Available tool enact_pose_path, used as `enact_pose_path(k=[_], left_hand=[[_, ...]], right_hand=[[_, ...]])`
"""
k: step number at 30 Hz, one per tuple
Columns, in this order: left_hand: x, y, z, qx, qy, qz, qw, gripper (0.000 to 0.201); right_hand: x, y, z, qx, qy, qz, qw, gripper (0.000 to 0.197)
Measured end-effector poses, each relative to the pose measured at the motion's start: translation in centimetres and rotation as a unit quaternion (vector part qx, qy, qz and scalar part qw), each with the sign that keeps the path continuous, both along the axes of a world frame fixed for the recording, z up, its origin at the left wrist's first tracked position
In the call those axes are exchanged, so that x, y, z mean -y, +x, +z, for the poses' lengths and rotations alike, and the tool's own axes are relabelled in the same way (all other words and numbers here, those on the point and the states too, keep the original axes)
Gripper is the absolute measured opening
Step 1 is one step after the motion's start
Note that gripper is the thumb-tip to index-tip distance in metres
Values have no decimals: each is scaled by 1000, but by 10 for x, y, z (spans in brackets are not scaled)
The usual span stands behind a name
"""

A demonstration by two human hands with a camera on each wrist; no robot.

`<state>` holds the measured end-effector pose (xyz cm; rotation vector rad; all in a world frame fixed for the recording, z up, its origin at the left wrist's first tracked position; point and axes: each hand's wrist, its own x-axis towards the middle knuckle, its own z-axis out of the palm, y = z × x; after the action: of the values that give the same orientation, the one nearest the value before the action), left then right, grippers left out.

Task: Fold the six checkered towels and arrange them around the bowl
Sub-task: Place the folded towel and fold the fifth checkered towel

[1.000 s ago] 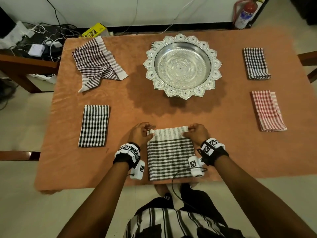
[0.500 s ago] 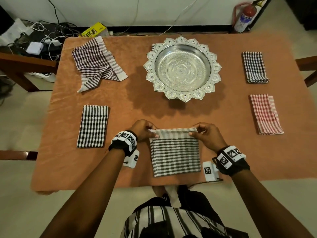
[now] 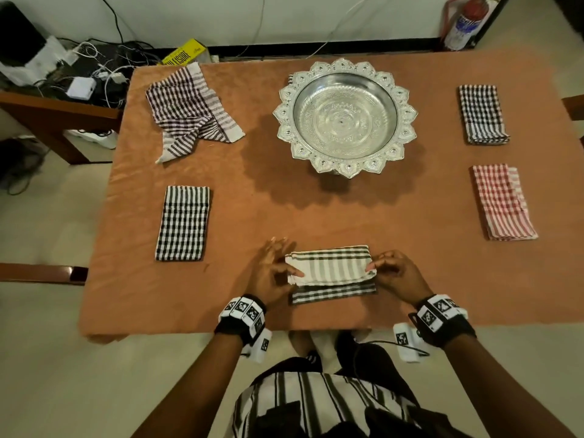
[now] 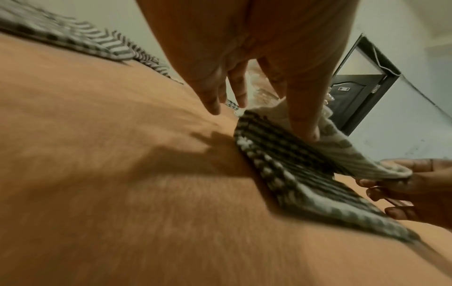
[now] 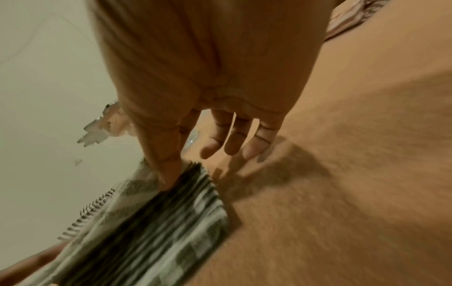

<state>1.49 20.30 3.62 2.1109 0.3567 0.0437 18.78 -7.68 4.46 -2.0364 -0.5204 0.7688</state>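
Observation:
A black-and-white checkered towel (image 3: 331, 270) lies at the near table edge, its far half turned over toward me. My left hand (image 3: 275, 273) pinches the flap's left corner, thumb (image 4: 303, 123) on top and the other fingers spread. My right hand (image 3: 395, 273) pinches the right corner (image 4: 396, 172), thumb (image 5: 168, 174) on the cloth. The ornate silver bowl (image 3: 284, 99) stands beyond the towel, mid-table. Folded towels lie at the left (image 3: 183, 222), far right (image 3: 482, 113) and right, the last one red (image 3: 502, 207). An unfolded brown striped towel (image 3: 189, 112) lies far left.
The table (image 3: 316, 216) has an orange cloth; its near edge is just behind my wrists. Wooden chair parts (image 3: 47, 116) stand at the left. Cables and chargers (image 3: 79, 83) lie on the floor beyond, and a fire extinguisher (image 3: 464, 23) stands at the far right.
Both hands have lifted the towel's far edge and drawn it toward me, doubling the towel over. The flap now covers most of the lower half.

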Motion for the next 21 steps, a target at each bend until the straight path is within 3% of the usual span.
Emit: enact_pose_path(k=[6, 18, 21], left_hand=[[20, -28, -23, -50, 34, 14, 998, 39], [19, -29, -20, -56, 52, -9, 997, 30], [16, -30, -21, -64, 51, -24, 996, 29]], right_hand=[[10, -16, -15, 27, -29, -51, 998, 41], [16, -27, -26, 130, -101, 10, 986, 35], [19, -31, -21, 129, -95, -8, 987, 31]])
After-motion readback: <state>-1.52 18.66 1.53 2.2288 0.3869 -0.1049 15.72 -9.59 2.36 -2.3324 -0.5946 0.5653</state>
